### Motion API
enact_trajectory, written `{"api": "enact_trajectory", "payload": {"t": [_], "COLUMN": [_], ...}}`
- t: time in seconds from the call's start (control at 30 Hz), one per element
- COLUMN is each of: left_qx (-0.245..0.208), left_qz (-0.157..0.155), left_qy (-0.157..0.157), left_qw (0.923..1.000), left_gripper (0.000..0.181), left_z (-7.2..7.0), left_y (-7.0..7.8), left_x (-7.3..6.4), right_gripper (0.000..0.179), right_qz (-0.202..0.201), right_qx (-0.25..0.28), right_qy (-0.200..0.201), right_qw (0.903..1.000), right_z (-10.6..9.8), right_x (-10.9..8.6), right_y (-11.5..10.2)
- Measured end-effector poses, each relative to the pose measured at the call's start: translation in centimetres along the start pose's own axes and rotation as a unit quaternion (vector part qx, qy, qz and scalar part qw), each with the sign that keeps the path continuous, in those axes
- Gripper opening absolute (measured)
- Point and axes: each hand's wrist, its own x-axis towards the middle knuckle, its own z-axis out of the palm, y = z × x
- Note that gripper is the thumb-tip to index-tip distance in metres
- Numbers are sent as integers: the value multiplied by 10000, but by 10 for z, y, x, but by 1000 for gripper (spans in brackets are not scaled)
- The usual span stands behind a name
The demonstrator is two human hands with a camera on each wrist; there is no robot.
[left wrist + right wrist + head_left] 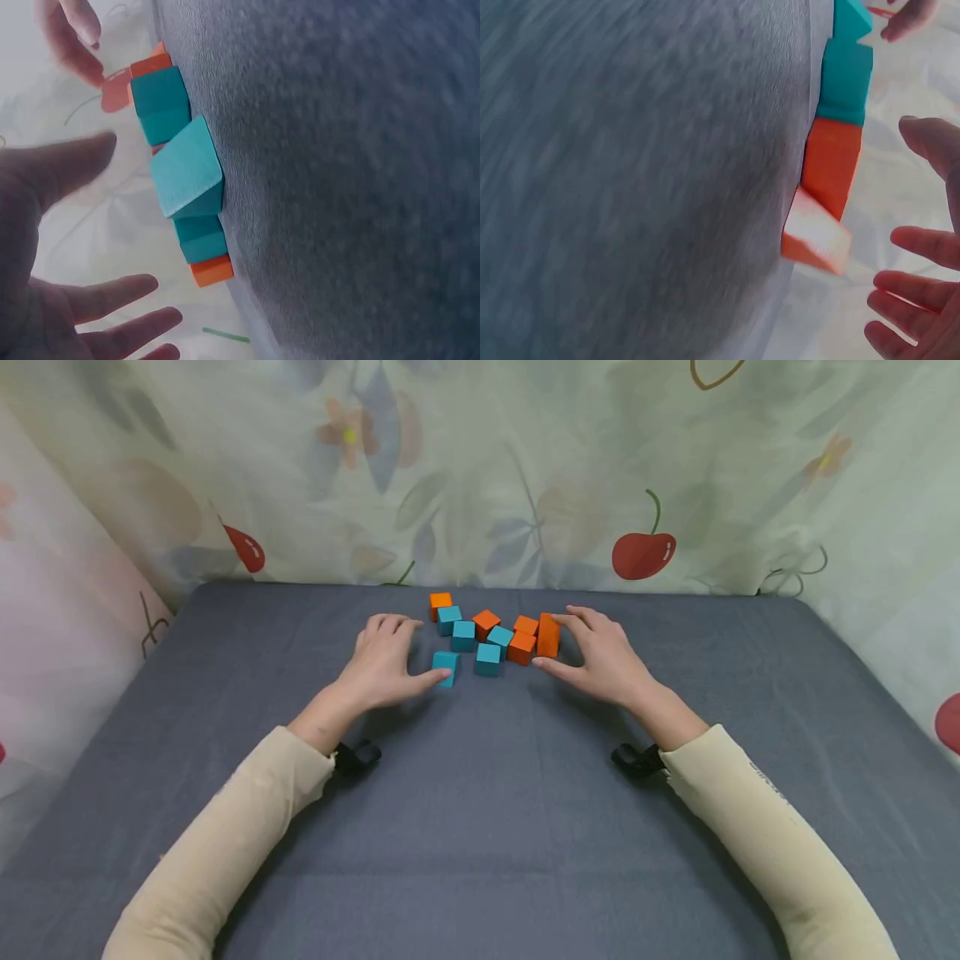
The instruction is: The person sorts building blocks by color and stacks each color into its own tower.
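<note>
My left hand [386, 664], its fingers apart, hovers at the left end of a group of small blocks. Its thumb overlaps a blue block [446, 662] in the head view, while the left wrist view shows a gap between thumb and that slanted-looking blue block [189, 169]. At the other end, my right hand [603, 656] spreads its thumb and fingers around a longer orange block [548, 636]. The right wrist view shows this orange block [817, 232] apart from the fingers. Between the hands sit several blue cubes [488, 660] and orange cubes [521, 647], closely bunched.
A grey cloth [480, 810] covers the table, and the blocks lie near its far edge. Behind it hangs a patterned curtain [480, 468] with cherries and flowers. Black straps [637, 761] are worn at both wrists.
</note>
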Motion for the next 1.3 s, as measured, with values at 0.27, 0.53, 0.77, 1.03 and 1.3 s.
{"api": "enact_trajectory", "payload": {"t": [0.27, 0.53, 0.77, 1.03, 1.3], "left_qx": [-372, -433, -453, -585, -547], "left_qz": [144, 98, 223, 322, 326], "left_qy": [254, 47, -221, -386, -549], "left_qw": [9989, 9990, 9985, 9970, 9965], "left_gripper": [63, 63, 62, 53, 46], "left_z": [5, 11, 15, 19, 22], "left_y": [9, 19, 27, 32, 34], "left_x": [4, 10, 18, 24, 30], "right_gripper": [68, 64, 56, 44, 37], "right_qz": [-356, -401, -488, -631, -465], "right_qx": [124, 205, 300, 325, 447], "right_qy": [-49, -157, -101, -72, -223], "right_qw": [9993, 9989, 9983, 9975, 9977], "right_z": [6, 12, 16, 21, 24], "right_x": [5, 9, 9, 14, 19], "right_y": [-18, -31, -34, -39, -45]}}
